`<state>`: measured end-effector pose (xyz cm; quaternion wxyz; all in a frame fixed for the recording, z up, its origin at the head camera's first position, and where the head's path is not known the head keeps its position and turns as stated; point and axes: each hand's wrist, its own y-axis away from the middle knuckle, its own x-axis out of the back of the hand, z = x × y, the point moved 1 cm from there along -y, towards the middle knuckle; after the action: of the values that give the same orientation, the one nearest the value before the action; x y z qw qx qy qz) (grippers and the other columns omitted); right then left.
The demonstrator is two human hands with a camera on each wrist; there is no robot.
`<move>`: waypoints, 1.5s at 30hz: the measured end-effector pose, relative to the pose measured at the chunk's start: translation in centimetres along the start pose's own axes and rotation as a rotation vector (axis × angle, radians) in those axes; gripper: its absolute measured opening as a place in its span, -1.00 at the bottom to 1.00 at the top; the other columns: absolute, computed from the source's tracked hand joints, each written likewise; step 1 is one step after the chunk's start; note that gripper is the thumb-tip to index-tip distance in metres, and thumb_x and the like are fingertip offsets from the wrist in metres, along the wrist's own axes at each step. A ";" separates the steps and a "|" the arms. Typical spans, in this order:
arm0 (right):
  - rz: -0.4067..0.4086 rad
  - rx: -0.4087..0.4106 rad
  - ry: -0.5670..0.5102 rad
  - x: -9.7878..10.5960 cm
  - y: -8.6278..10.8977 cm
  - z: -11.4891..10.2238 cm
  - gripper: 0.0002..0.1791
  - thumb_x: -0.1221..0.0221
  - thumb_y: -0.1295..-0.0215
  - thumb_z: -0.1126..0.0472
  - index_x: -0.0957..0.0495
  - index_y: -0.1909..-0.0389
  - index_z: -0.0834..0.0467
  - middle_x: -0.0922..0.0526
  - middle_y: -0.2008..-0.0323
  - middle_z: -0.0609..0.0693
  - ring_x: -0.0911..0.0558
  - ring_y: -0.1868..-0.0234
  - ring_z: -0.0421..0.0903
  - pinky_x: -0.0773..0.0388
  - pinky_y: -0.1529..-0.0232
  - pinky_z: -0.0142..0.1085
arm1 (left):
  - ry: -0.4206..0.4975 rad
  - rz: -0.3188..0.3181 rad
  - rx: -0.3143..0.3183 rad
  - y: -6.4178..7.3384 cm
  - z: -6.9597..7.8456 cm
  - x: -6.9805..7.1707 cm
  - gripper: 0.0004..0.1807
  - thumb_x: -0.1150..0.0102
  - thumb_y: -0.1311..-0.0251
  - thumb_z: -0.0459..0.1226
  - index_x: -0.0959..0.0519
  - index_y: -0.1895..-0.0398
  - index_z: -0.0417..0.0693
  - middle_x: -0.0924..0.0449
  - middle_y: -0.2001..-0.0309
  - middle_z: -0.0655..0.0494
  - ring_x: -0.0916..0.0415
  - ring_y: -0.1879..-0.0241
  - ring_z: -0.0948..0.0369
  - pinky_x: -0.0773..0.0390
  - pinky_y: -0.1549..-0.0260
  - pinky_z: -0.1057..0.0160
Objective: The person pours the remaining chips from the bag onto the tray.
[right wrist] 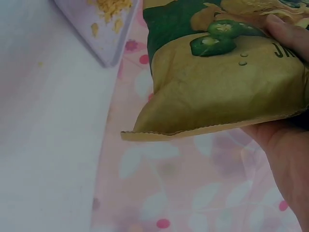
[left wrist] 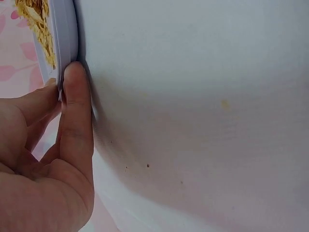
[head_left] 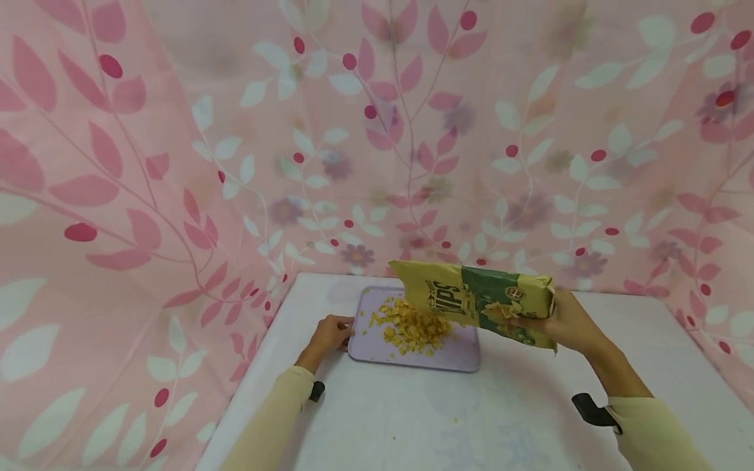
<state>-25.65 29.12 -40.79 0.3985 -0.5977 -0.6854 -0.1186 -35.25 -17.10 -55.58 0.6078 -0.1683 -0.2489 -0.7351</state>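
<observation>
My right hand [head_left: 573,325] grips the end of a yellow and green chip bag [head_left: 436,294], holding it tilted over a lilac tray [head_left: 465,356]. The bag's far end overlaps a heap of crushed yellow chips [head_left: 415,330] on the tray. In the right wrist view the thumb lies across the printed face of the bag [right wrist: 207,92], and its crimped bottom edge points toward the camera. At the tray's left edge my left hand [head_left: 331,332] pinches the rim. The left wrist view has the thumb on top of the tray's rim [left wrist: 67,34] and a finger against its outer side.
The tray stands on a table with a white cloth [head_left: 377,418], near its back edge. Small crumbs [left wrist: 225,103] dot the cloth in front of it. A pink floral curtain [head_left: 377,163] closes off the back and both sides.
</observation>
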 end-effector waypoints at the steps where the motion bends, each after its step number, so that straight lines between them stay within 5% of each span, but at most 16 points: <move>1: 0.010 -0.006 -0.017 0.1 0.1 -0.2 -0.38 -0.51 0.03 0.25 -0.51 -0.09 0.21 -0.69 0.15 0.12 -0.66 0.22 -0.23 -0.64 0.25 -0.35 | 0.005 -0.001 0.001 0.0 0.0 0.0 -0.56 -0.24 -0.24 -0.42 -0.52 -0.21 -0.26 -0.62 0.35 -0.03 -0.60 0.52 0.22 -0.67 0.56 0.27; 6: 0.060 -0.041 -0.142 0.6 0.4 -1.0 -0.39 -0.51 0.02 0.25 -0.47 -0.07 0.17 -0.68 0.15 0.16 -0.68 0.21 -0.22 -0.66 0.25 -0.34 | 0.016 -0.007 0.007 0.1 0.1 -0.1 -0.56 -0.24 -0.25 -0.41 -0.52 -0.21 -0.28 -0.61 0.36 -0.02 -0.60 0.50 0.21 -0.67 0.55 0.27; 13: -0.026 -0.030 0.004 -0.5 0.1 -0.6 -0.42 -0.52 0.02 0.14 -0.55 -0.03 0.21 -0.71 0.19 0.08 -0.69 0.23 -0.07 -0.64 0.25 -0.30 | 0.015 0.005 0.011 0.2 0.0 -0.1 -0.56 -0.25 -0.24 -0.41 -0.53 -0.20 -0.25 -0.61 0.36 -0.02 -0.59 0.52 0.21 -0.67 0.57 0.27; 20: 0.035 -0.063 -0.122 0.0 0.3 -1.2 -0.40 -0.49 -0.02 0.20 -0.47 -0.07 0.19 -0.68 0.15 0.17 -0.68 0.21 -0.18 -0.65 0.25 -0.34 | 0.026 0.011 0.009 0.3 0.0 -0.1 -0.56 -0.25 -0.23 -0.43 -0.53 -0.20 -0.24 -0.61 0.37 -0.02 -0.59 0.52 0.22 -0.67 0.57 0.27; 28: -0.018 0.053 0.036 -0.5 -0.6 -1.3 -0.42 -0.50 0.00 0.25 -0.52 -0.07 0.21 -0.71 0.17 0.09 -0.70 0.19 0.01 -0.68 0.20 -0.11 | 0.022 0.010 0.010 0.4 0.3 0.1 -0.56 -0.24 -0.24 -0.42 -0.52 -0.21 -0.25 -0.62 0.36 -0.04 -0.59 0.52 0.21 -0.66 0.57 0.28; 34: 0.069 -0.015 -0.036 0.4 -0.4 -2.8 -0.40 -0.51 0.00 0.18 -0.49 -0.06 0.16 -0.69 0.17 0.15 -0.70 0.21 0.05 -0.68 0.25 -0.24 | 0.011 0.016 0.037 0.5 0.4 0.3 -0.56 -0.26 -0.24 -0.41 -0.54 -0.20 -0.22 -0.62 0.35 -0.02 -0.59 0.52 0.22 -0.66 0.56 0.28; 45: 0.257 -0.082 -0.020 -1.8 0.8 -2.0 -0.32 -0.50 -0.02 0.15 -0.41 -0.14 0.21 -0.66 0.18 0.22 -0.69 0.28 0.11 -0.64 0.40 -0.38 | 0.018 0.012 0.042 0.2 0.1 0.2 -0.56 -0.26 -0.23 -0.41 -0.54 -0.20 -0.21 -0.61 0.35 -0.04 -0.58 0.53 0.22 -0.67 0.56 0.27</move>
<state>-24.20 26.74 -40.93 0.3789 -0.6975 -0.6017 -0.0887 -35.13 -17.25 -55.38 0.6179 -0.1503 -0.2577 -0.7275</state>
